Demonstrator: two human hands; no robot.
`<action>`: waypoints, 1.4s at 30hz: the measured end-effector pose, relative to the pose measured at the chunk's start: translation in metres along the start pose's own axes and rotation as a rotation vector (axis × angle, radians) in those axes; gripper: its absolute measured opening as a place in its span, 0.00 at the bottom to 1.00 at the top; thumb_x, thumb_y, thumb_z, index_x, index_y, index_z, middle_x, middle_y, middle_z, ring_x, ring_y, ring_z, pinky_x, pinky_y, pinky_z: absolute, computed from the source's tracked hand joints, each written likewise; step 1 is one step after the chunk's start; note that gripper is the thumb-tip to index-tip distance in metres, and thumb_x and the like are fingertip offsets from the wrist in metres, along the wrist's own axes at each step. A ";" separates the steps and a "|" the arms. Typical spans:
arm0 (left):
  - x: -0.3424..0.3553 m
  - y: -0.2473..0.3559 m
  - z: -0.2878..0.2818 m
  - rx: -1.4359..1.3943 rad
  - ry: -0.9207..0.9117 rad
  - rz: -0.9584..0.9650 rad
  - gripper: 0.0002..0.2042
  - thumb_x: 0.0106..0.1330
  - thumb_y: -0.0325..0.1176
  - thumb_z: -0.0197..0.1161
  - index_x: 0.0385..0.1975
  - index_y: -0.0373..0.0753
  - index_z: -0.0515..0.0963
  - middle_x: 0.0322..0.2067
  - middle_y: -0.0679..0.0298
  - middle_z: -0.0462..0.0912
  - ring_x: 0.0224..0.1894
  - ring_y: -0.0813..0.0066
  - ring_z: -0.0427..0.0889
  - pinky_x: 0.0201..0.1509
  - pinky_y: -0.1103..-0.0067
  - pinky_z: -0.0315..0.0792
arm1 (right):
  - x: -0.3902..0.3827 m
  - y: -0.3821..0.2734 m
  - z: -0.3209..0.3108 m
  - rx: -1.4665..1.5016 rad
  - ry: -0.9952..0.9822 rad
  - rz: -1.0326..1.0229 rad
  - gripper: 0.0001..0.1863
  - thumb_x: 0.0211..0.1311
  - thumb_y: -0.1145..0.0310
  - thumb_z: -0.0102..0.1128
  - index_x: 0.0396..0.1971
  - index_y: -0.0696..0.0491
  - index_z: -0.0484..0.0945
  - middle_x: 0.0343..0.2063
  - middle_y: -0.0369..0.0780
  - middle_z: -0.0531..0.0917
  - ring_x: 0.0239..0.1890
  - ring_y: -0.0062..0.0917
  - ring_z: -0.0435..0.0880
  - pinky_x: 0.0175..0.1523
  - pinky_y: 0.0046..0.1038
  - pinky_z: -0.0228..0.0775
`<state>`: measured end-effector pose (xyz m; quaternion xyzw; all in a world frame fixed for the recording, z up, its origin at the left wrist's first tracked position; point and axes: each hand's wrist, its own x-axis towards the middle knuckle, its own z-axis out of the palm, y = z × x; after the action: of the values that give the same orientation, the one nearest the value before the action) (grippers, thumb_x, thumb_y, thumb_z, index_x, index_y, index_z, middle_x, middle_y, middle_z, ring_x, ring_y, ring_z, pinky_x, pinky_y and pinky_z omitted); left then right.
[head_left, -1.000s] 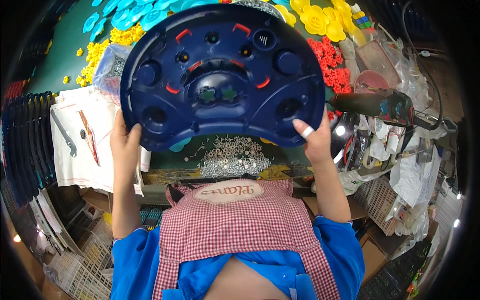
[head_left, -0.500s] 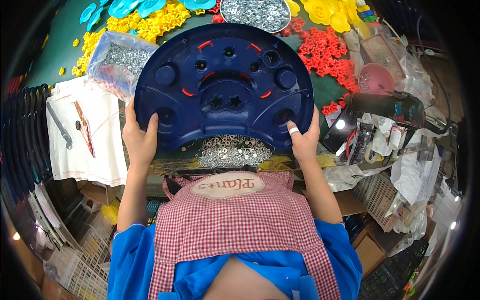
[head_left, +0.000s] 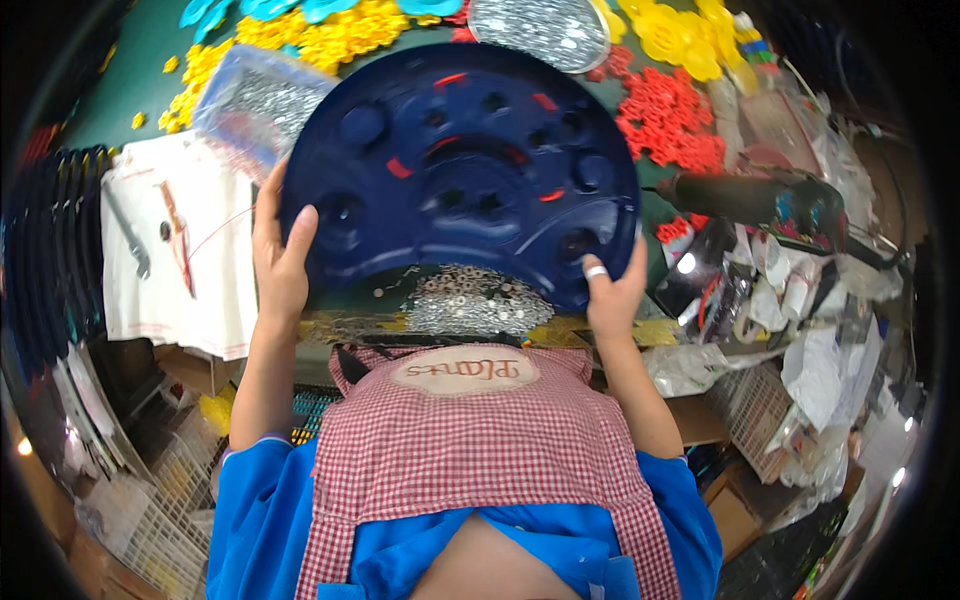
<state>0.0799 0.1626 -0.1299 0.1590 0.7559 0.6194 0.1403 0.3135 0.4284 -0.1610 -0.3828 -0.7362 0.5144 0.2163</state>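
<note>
A dark blue moulded plastic panel (head_left: 400, 235), rounded at the far side and curved inward at the near side, is held up over the bench. It has round hollows and several small red pieces on it. My left hand (head_left: 284, 245) grips its left edge, thumb on the face. At the right edge my right hand (head_left: 615, 290) holds it the same way, with a white band round one finger. The fingers behind the panel are hidden. Below its near edge lies a heap of small screws and washers (head_left: 475, 305) on the bench.
At the back left stands a clear tub of metal parts (head_left: 265, 105) beside yellow star pieces (head_left: 355, 35). A round dish of screws (head_left: 540, 30) is behind the panel. Red star pieces (head_left: 670, 115) and a dark power screwdriver (head_left: 755, 205) lie right. White sheets (head_left: 180, 270) lie left.
The panel is now tilted, its right side lower, and sits slightly further right in view. Both hands keep hold of it. The whole view has shifted a little, with some blur.
</note>
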 end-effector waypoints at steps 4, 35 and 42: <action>-0.002 0.014 0.005 -0.116 -0.053 -0.024 0.24 0.71 0.30 0.54 0.66 0.31 0.62 0.62 0.56 0.69 0.64 0.68 0.68 0.68 0.75 0.58 | 0.011 0.008 -0.016 0.171 -0.019 0.112 0.33 0.53 0.81 0.61 0.62 0.62 0.63 0.53 0.42 0.74 0.53 0.28 0.75 0.62 0.29 0.64; -0.029 -0.021 0.001 0.358 0.104 -0.110 0.15 0.71 0.30 0.54 0.54 0.32 0.71 0.36 0.51 0.83 0.38 0.62 0.83 0.44 0.74 0.74 | -0.005 -0.005 -0.007 -0.055 -0.072 0.057 0.37 0.54 0.82 0.57 0.66 0.62 0.58 0.59 0.45 0.70 0.60 0.33 0.70 0.68 0.31 0.56; -0.010 0.017 0.011 0.826 0.189 0.233 0.11 0.65 0.31 0.61 0.46 0.39 0.79 0.32 0.61 0.83 0.36 0.57 0.84 0.44 0.66 0.76 | 0.000 -0.014 -0.033 -0.547 -0.045 -0.139 0.37 0.55 0.77 0.63 0.66 0.58 0.59 0.62 0.46 0.61 0.60 0.36 0.67 0.64 0.33 0.59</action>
<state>0.0950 0.1714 -0.1150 0.2284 0.9268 0.2885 -0.0757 0.3320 0.4456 -0.1353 -0.3641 -0.8767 0.2892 0.1233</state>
